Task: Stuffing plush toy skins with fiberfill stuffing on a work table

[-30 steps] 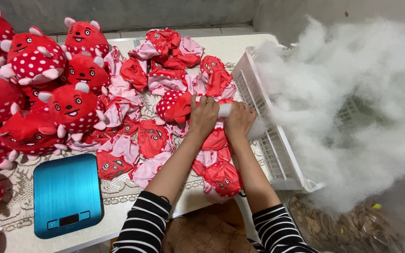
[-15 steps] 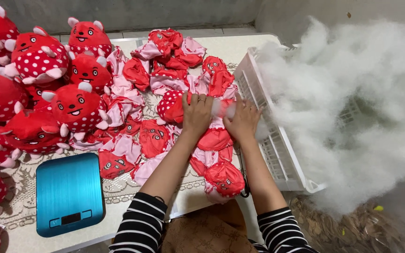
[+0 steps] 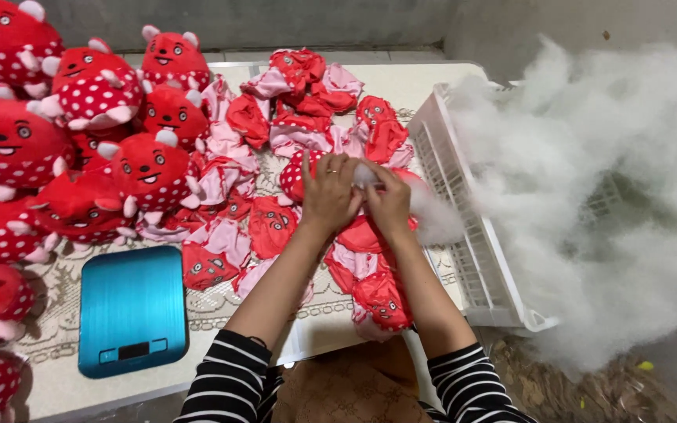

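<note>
Near the bottom edge, two striped sleeves (image 3: pixel 233 384), one on each arm, above a brown patterned cloth (image 3: pixel 354 392).

At lower left, a flat blue scale (image 3: pixel 132 309) on a lace tablecloth (image 3: pixel 48 329).

Up in the middle, left hand (image 3: pixel 328 196) and right hand (image 3: pixel 389 202) close together, touching. Both curled around a red toy skin (image 3: pixel 298 174) with white dots and a tuft of white stuffing (image 3: pixel 364 175) at its top. Fingers bent and pinching; how tight is hard to tell, maybe a firm grip. More fluff (image 3: pixel 436 219) trailing to the right of the right hand.

Under and around the hands, a heap of flat toy skins (image 3: pixel 276 223), red and pink, spread over the table middle.

To the right, a white plastic basket (image 3: pixel 472 258) tipped on its side, just beside the right hand. Past it, a big cloud of white stuffing (image 3: pixel 605 188) filling the right side of the frame.

At far left and upper left, stuffed red toys (image 3: pixel 92 86) with smiling faces, piled up.
</note>
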